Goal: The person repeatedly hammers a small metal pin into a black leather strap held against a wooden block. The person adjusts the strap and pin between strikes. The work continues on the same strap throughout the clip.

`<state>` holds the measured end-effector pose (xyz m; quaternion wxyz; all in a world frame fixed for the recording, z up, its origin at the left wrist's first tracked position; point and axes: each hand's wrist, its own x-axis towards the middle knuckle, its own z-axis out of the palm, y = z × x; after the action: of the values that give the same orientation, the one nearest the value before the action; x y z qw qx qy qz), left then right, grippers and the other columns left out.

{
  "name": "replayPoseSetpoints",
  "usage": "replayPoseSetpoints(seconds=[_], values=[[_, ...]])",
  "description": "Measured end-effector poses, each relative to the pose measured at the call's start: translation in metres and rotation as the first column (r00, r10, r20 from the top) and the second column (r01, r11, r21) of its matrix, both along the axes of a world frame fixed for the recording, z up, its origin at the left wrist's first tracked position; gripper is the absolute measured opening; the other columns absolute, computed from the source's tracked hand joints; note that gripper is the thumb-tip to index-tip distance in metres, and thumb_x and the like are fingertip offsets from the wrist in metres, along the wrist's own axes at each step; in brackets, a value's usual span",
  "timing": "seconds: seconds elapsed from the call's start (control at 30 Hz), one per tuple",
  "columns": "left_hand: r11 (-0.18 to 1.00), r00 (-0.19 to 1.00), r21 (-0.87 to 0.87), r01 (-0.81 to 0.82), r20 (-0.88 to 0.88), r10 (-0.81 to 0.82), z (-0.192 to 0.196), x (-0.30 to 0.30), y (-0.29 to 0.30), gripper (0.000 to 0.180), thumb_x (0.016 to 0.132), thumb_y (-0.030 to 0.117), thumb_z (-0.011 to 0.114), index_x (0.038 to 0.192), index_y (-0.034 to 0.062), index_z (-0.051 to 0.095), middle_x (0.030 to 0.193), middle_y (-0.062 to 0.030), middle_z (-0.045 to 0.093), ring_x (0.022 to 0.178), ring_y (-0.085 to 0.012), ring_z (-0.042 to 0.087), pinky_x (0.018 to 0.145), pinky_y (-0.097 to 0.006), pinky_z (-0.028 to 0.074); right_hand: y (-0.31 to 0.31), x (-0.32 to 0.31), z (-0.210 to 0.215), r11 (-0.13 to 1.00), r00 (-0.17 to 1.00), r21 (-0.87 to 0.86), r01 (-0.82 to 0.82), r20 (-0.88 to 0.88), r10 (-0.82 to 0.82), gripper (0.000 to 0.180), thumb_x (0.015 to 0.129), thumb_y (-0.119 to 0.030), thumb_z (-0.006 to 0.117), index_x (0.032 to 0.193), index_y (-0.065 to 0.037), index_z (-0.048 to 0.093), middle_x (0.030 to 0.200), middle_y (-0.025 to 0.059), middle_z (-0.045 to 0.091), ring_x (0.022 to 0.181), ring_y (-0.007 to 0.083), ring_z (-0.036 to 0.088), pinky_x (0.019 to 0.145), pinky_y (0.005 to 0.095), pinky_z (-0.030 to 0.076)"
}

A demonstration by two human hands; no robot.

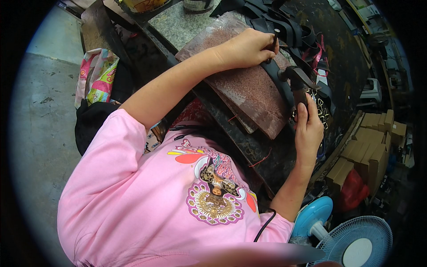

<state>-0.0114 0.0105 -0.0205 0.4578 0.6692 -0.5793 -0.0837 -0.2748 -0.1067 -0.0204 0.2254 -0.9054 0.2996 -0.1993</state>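
Observation:
My left hand (250, 48) is closed around a dark, upright punch-like tool (276, 35), its flat top showing above my fingers. Under it runs a black strap (279, 83), laid across a worn reddish-brown board (247, 91). My right hand (309, 129) grips the wooden handle of a hammer (299, 84), thumb along the handle. The hammer's head is beside the strap, lower than the top of the tool and apart from it. The tool's lower tip is mostly hidden by my left fingers.
More black straps (271, 22) heap at the bench's far side. Metal buckles (324, 109) lie right of the hammer. A grey stone slab (175, 24) is beyond the board. Cardboard boxes (367, 142) and a blue-white fan (356, 244) stand at the right.

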Motion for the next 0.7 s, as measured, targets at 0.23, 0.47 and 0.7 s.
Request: replayPoseSetpoints(seconds=[0.23,0.47,0.7], values=[[0.999,0.982,-0.044,0.002,0.187,0.006,0.004,-0.011,-0.003,0.014,0.088,0.009,0.065,0.099,0.0019,0.061,0.083,-0.0196,0.064,0.082,-0.0385,0.065,0.070,-0.041,0.051,0.016,0.004,0.097,0.989,0.884,0.113,-0.093,0.467,0.030,0.041,0.098,-0.030,0.061,0.128,-0.003,0.060,0.091,0.0096,0.069,0.065,0.0100,0.059,0.059,0.0237,0.047],[0.999,0.972,0.019,-0.043,0.234,0.038,-0.002,-0.016,-0.008,0.015,0.082,0.005,0.061,0.097,0.0023,0.059,0.084,-0.0214,0.066,0.087,-0.0415,0.065,0.074,-0.048,0.051,0.036,0.041,0.094,0.995,0.979,0.095,-0.026,0.205,0.006,0.035,0.099,-0.024,0.060,0.129,-0.006,0.061,0.073,-0.0024,0.057,0.059,0.0042,0.049,0.053,0.0209,0.040],[0.998,0.960,-0.060,-0.012,0.277,0.028,-0.006,-0.019,-0.003,0.013,0.089,0.010,0.062,0.097,0.0024,0.055,0.085,-0.0189,0.063,0.087,-0.0403,0.062,0.075,-0.046,0.049,0.028,0.024,0.143,0.989,0.745,0.044,-0.141,0.662,0.077,0.031,0.100,-0.028,0.055,0.103,0.000,0.069,0.072,0.0044,0.063,0.055,0.0105,0.049,0.051,0.0223,0.039]])
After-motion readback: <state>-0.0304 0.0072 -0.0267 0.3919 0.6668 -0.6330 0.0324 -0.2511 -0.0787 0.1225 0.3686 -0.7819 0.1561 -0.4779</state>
